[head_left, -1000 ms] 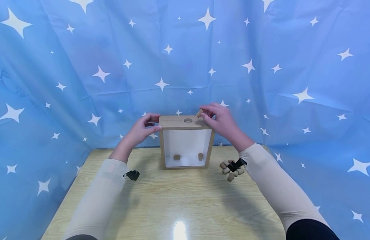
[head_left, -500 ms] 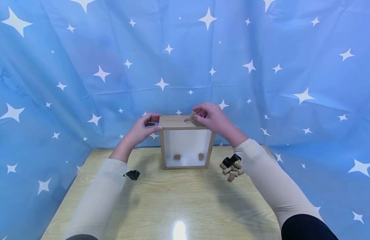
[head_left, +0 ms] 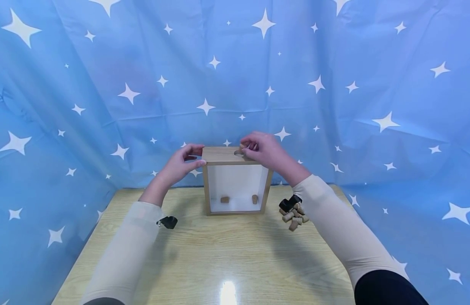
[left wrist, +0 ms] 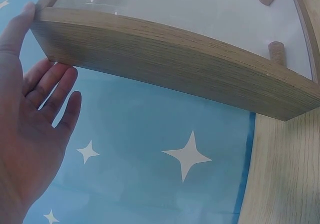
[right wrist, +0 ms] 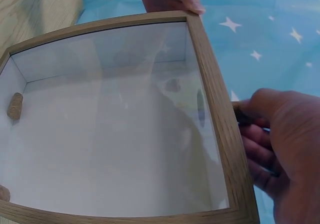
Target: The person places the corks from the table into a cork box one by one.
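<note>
**Two-Handed Hold on Wooden Box, Cork at Top Opening**

The shallow, square, light-brown wooden box (head_left: 219, 155) stands upright on its edge on the pale wood-grain table (head_left: 219, 254). Its white interior shows through a transparent front pane (right wrist: 125, 129).

Left hand (head_left: 177, 165): grips the box at its upper left corner. The thumb bears on the front edge; the fingertips contact the rear edge.

Right hand (head_left: 266, 149): fingers and thumb pinch a small brown cylindrical cork (head_left: 241, 148) at the round hole (head_left: 236, 153) in the top panel. The hand covers part of the hole; whether the cork's lower end is inside it cannot be told.

Two brown corks (head_left: 225, 199) rest apart on the inside floor of the box, one toward each side. A loose pile of tan corks (head_left: 293, 222) lies on the table to the right of the box, partly hidden by the black wrist camera (head_left: 289, 203) on the right sleeve (head_left: 334, 220). A blue cloth backdrop with white stars (head_left: 105, 63) hangs behind.
</note>
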`<state>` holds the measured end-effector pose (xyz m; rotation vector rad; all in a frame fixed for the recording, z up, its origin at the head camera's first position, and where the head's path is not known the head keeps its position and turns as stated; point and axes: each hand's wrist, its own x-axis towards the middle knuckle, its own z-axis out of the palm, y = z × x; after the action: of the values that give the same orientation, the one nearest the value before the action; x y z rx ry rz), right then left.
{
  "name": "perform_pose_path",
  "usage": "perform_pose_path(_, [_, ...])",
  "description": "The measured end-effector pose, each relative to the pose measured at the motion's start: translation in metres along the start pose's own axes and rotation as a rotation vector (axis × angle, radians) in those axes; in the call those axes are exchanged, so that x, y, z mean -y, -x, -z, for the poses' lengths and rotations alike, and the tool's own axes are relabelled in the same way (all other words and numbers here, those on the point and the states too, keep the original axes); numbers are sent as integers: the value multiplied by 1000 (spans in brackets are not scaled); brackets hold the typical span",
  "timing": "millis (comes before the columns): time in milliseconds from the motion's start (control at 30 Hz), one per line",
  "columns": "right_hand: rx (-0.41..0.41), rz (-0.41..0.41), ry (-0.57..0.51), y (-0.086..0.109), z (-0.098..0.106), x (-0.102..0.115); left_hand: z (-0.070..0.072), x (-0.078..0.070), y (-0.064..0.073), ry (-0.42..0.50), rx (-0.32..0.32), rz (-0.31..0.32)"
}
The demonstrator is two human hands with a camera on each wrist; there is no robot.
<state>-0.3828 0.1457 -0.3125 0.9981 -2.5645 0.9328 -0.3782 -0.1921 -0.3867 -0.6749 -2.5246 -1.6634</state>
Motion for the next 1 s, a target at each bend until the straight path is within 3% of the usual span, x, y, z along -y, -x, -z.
perform_pose_path(500, [6,26,15,-3,-5,-7,0,0,0,4,2,-9])
perform_pose_path(1000, [-24,12,-42,4,0,-9,-1,0,-1,4,1,13])
